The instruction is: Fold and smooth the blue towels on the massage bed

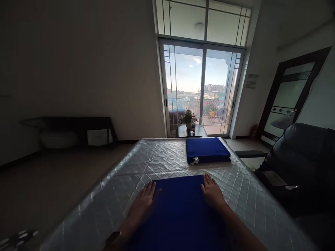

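Observation:
A dark blue cloth [180, 212] lies flat on the silver quilted table cover [115, 205], running toward me and out of the bottom of the view. My left hand [143, 199] rests open along its far left corner, fingers stretched out and thumb apart. On the far right corner, my right hand [212, 191] lies flat and open with its fingers pointing away from me. Beyond them sits a folded stack of blue cloth [208, 149], with white tags showing at its near left edge. A dark watch is on my left wrist.
Behind the table's far edge, a small dark table [184, 131] holds a potted plant [187, 116] and a plastic bottle [193, 125]. Glass sliding doors [202, 87] stand further back. A black leather chair [300, 164] is at the right. Along the left wall is a dark low object [78, 125].

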The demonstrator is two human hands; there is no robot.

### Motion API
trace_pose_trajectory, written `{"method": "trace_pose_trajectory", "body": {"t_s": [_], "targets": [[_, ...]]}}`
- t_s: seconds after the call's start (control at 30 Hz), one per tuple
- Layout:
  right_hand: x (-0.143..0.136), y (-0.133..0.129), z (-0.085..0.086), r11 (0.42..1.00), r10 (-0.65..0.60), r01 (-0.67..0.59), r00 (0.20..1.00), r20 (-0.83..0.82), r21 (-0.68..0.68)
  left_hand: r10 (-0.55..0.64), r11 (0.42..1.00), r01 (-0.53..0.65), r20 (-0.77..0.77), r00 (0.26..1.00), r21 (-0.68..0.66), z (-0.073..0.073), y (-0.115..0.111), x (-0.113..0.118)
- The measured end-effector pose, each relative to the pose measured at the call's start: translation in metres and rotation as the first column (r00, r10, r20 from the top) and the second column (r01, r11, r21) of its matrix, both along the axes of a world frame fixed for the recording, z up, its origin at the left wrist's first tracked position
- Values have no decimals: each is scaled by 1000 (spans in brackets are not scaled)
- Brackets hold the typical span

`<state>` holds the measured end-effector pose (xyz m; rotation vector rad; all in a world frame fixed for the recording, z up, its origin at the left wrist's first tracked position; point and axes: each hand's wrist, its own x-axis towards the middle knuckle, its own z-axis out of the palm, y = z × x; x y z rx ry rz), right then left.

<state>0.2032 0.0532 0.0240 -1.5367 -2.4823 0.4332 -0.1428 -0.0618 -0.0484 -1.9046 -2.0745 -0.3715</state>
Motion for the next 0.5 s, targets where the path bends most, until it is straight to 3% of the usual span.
{"method": "trace_pose_trajectory", "body": {"t_s": [0.13,0.33,0.5], "targets": [[-1,-1,1,1000,-1,1,999,52,14,-45,998,44,31,998,36,4,-2,3],[-5,-7,4,994,-40,28,992,122,104,-8,999,5,90,996,38,4,0,9],[0,-19,14,988,-3,-17,992,128,154,-25,997,22,49,998,67,0,1,8]]}}
